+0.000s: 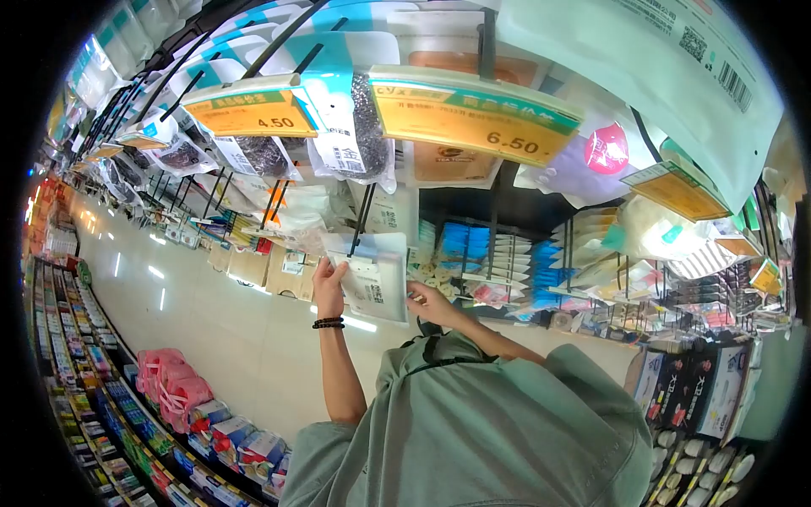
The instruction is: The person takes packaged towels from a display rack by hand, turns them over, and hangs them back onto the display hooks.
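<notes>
A flat white packet (378,283) with dark printed characters is upright at the end of a black display hook (365,211). My left hand (329,287), with dark bead bracelets at the wrist, is closed on the packet's left edge, thumb on its front. At the opposite edge, my right hand (429,304) has its fingertips curled against the side of the packet. Part of the right fingers is hidden behind it. Right above hang clear bags of dark goods (367,127) behind a yellow price tag (473,118) marked 6.50.
Another price tag (253,112) reads 4.50. Blue packets (465,247) hang on lower hooks to the right. A large pale green pouch (642,68) juts in at upper right. Shiny floor (160,296) runs along the left, with pink bags (173,384) beside a low shelf of boxed goods (93,397).
</notes>
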A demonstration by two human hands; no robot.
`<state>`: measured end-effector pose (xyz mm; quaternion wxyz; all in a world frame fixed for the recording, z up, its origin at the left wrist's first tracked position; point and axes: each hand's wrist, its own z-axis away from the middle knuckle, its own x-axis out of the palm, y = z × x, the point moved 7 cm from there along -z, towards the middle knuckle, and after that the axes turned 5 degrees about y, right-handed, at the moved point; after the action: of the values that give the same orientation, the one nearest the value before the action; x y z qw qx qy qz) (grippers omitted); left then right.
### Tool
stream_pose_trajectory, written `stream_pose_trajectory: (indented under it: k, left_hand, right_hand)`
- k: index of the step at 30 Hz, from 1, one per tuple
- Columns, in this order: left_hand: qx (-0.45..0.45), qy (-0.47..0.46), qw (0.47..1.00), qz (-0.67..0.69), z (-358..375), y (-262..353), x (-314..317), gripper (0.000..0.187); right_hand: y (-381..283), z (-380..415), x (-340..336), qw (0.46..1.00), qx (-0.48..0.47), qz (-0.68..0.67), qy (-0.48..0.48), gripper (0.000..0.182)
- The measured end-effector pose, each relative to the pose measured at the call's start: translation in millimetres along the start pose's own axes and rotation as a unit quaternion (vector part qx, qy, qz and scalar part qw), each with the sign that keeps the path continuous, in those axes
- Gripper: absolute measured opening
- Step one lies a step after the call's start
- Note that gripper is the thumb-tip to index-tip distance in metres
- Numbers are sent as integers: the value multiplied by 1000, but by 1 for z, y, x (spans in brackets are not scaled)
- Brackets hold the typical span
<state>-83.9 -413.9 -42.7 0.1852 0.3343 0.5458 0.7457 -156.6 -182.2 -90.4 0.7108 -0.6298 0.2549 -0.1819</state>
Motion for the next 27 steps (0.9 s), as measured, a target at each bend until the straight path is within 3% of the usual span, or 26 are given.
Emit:
stream_pose_trajectory:
  k: [3,6,7,9,12,15,18,24,27]
  left_hand:
    - [7,-10,1000,-21,-13,-2,3,30]
    - [21,35,999,-21,-22,20,26,30]
    - [22,59,998,-18,-24,26,31,31]
    - [7,20,1000,-11,-47,12,32,33]
    - [-9,-21,1000,19,-62,14,48,33]
    - [12,-2,1000,-6,-76,11,52,31]
    - [0,4,1000,-19,-90,0,51,31]
    - [-15,-62,997,-49,-112,-23,50,32]
    - [0,-79,994,-76,-133,-42,39,32]
  right_hand:
    - [-8,-11,-12,991,-20,-113,70,37]
    - [21,-41,-35,985,-35,-89,143,38]
    - [8,-49,-47,974,-47,-68,211,38]
    - [-18,-67,-70,935,-69,-25,347,38]
    - [-28,-107,-90,911,-133,-31,390,41]
    - [-23,-131,-92,938,-71,-111,320,45]
    - [-28,-131,-100,946,-91,-57,305,45]
    - [-53,-118,-103,957,-70,-38,278,22]
    - [-40,-119,-92,962,-77,-118,235,15]
